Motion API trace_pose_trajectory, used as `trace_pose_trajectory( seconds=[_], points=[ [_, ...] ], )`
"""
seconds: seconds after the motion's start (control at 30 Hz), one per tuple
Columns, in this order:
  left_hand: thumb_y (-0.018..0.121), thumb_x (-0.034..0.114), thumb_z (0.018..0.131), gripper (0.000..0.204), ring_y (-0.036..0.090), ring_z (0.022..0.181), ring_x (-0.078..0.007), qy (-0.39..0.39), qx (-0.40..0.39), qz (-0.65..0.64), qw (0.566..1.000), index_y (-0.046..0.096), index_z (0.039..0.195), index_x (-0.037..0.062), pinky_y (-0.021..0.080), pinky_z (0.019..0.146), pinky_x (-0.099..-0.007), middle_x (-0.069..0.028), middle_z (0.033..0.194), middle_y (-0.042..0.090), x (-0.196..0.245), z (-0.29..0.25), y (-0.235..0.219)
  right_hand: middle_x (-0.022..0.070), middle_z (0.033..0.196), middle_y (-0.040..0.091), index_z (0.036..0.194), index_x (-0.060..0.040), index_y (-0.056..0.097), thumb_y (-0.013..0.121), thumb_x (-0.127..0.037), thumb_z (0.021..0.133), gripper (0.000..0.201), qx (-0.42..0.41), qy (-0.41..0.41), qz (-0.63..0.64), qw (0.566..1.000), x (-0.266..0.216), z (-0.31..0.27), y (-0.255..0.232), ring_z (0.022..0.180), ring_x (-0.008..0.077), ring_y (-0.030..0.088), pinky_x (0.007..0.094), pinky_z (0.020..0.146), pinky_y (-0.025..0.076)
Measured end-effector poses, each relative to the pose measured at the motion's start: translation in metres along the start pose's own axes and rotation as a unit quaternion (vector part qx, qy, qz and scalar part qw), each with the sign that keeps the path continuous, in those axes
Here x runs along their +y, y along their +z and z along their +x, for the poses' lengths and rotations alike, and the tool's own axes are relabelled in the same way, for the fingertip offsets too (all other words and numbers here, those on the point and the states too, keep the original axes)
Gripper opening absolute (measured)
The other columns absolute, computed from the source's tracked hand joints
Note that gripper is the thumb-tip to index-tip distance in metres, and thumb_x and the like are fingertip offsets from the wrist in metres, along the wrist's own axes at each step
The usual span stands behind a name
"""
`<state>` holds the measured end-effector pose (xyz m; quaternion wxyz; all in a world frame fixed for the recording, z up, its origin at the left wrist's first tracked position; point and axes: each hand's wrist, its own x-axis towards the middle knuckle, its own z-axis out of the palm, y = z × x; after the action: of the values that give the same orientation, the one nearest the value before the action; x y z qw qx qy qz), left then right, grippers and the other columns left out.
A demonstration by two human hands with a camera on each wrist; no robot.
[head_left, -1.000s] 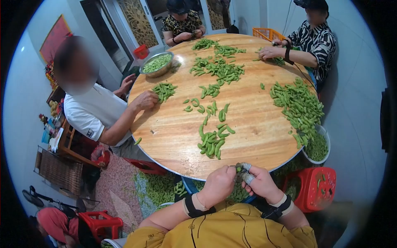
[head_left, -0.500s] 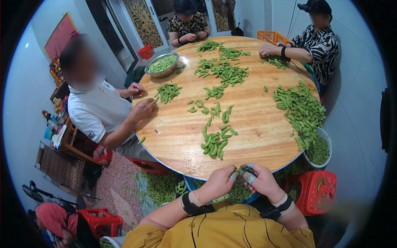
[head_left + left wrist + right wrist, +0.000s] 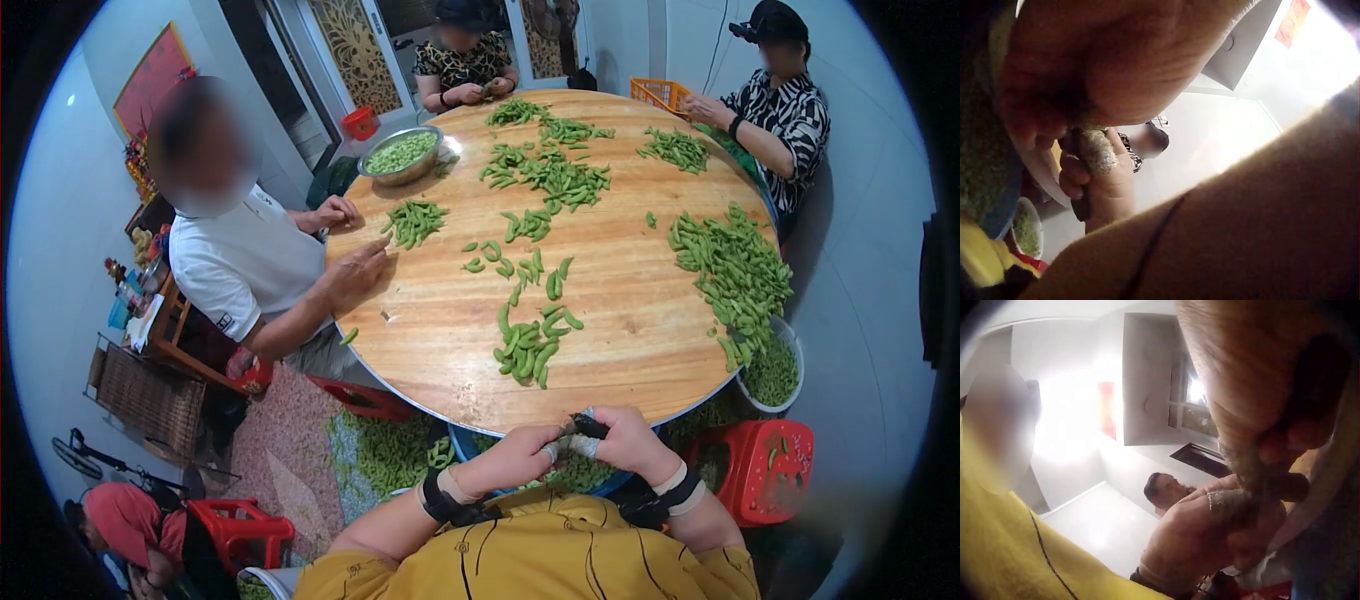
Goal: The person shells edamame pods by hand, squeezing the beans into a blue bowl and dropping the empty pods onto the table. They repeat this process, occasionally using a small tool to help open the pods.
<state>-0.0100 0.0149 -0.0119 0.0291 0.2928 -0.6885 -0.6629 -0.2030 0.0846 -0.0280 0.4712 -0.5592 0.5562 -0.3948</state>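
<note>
At the near table edge, my left hand (image 3: pixel 522 458) and right hand (image 3: pixel 637 440) meet with fingers curled and thumbs pressed in. Grey wrapping covers several fingertips, and a dark band (image 3: pixel 590 427) shows on the right hand. Between the fingertips they pinch an edamame pod, almost wholly hidden by the fingers. In the left wrist view the wrapped finger (image 3: pixel 1099 150) of the right hand sits against the left fingers. Beyond my hands lies a small heap of edamame pods (image 3: pixel 527 350) on the round wooden table (image 3: pixel 440 345).
A large pod pile (image 3: pixel 735 275) lies at the right edge, above a white bucket (image 3: pixel 797 375). A red stool (image 3: pixel 765 460) stands right of me. A steel bowl (image 3: pixel 400 178) of shelled beans sits at the back left. Three people sit around the table; another bends at lower left.
My hands stay together and turn slightly; the green between my fingers is now covered. The person at far right has lifted their hands off the pods. The left person's hand has drawn back from their pile.
</note>
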Motion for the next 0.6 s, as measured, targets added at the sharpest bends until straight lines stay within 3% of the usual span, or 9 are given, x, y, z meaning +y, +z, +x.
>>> trace_pose_trajectory(
  seconds=[0.03,0.07,0.13,0.17,0.23,0.33,0.43,0.6],
  points=[
    [0.043,0.0,0.081,0.021,0.057,0.062,-0.0158,0.033,0.019,0.076,0.996,0.056,0.098,0.0002,0.049,0.06,-0.0299,-0.0087,0.072,0.058,-0.004,0.0,0.0,0.0028,0.065,0.059,0.092,-0.0035,0.065,0.071,-0.018,0.079,0.021,0.031,-0.083,-0.073,0.993,0.003,0.0,0.003,0.058,0.0105,0.056,0.027,0.053,0.045],
    [0.044,0.002,0.079,0.022,0.058,0.062,-0.0175,0.067,0.038,0.151,0.986,0.056,0.099,-0.0004,0.049,0.061,-0.0314,-0.0104,0.072,0.058,-0.007,0.0,0.0,0.0028,0.065,0.059,0.092,-0.0035,0.065,0.071,-0.018,0.079,0.021,0.031,-0.082,-0.074,0.993,0.0,-0.001,0.004,0.058,0.0105,0.056,0.027,0.053,0.045],
    [0.046,0.003,0.079,0.023,0.059,0.063,-0.0192,0.067,0.035,0.172,0.982,0.055,0.099,-0.0009,0.05,0.062,-0.0327,-0.0121,0.071,0.059,-0.007,-0.004,-0.001,0.0094,0.07,0.062,0.093,-0.0038,0.063,0.071,-0.016,0.075,0.023,0.024,-0.104,-0.137,0.985,-0.008,-0.003,0.007,0.063,0.0209,0.06,0.0324,0.059,0.047],
    [0.047,0.004,0.078,0.024,0.06,0.064,-0.0209,0.066,0.033,0.194,0.978,0.054,0.1,-0.0015,0.05,0.062,-0.0341,-0.0138,0.07,0.059,-0.006,-0.005,-0.002,0.0094,0.07,0.062,0.093,-0.0038,0.063,0.071,-0.016,0.075,0.023,0.024,-0.104,-0.138,0.985,-0.009,-0.002,0.007,0.063,0.0209,0.06,0.0324,0.059,0.047],
    [0.046,0.005,0.078,0.024,0.06,0.064,-0.0215,0.054,0.02,0.197,0.979,0.054,0.1,-0.0017,0.05,0.062,-0.0343,-0.0141,0.07,0.06,-0.009,-0.009,-0.003,0.0128,0.074,0.062,0.091,-0.0056,0.062,0.071,-0.015,0.072,0.023,0.008,-0.161,-0.243,0.957,-0.009,-0.003,0.01,0.066,0.0302,0.061,0.036,0.059,0.048],
    [0.046,0.005,0.079,0.023,0.061,0.065,-0.022,0.043,0.003,0.206,0.977,0.054,0.099,-0.0023,0.05,0.063,-0.0345,-0.0144,0.07,0.06,-0.012,-0.009,-0.003,0.0132,0.075,0.06,0.09,-0.0069,0.059,0.071,-0.015,0.069,0.025,-0.011,-0.186,-0.317,0.93,-0.007,-0.004,0.015,0.068,0.0345,0.059,0.0394,0.06,0.049],
    [0.046,0.005,0.079,0.023,0.062,0.066,-0.0215,0.052,0.004,0.228,0.972,0.054,0.099,-0.0029,0.05,0.063,-0.0345,-0.014,0.071,0.061,-0.025,-0.004,-0.002,0.0133,0.075,0.057,0.087,-0.006,0.057,0.071,-0.015,0.068,0.025,0.003,-0.234,-0.323,0.917,0.0,-0.005,0.022,0.067,0.0333,0.059,0.0402,0.058,0.049],
    [0.048,0.006,0.079,0.021,0.063,0.067,-0.0203,0.038,0.005,0.2,0.979,0.055,0.097,-0.0033,0.051,0.064,-0.0344,-0.0131,0.073,0.063,-0.024,-0.006,-0.002,0.0139,0.074,0.056,0.086,-0.004,0.055,0.071,-0.015,0.067,0.027,0.035,-0.227,-0.334,0.914,-0.001,-0.009,0.03,0.066,0.0336,0.059,0.0396,0.056,0.048]
  ],
)
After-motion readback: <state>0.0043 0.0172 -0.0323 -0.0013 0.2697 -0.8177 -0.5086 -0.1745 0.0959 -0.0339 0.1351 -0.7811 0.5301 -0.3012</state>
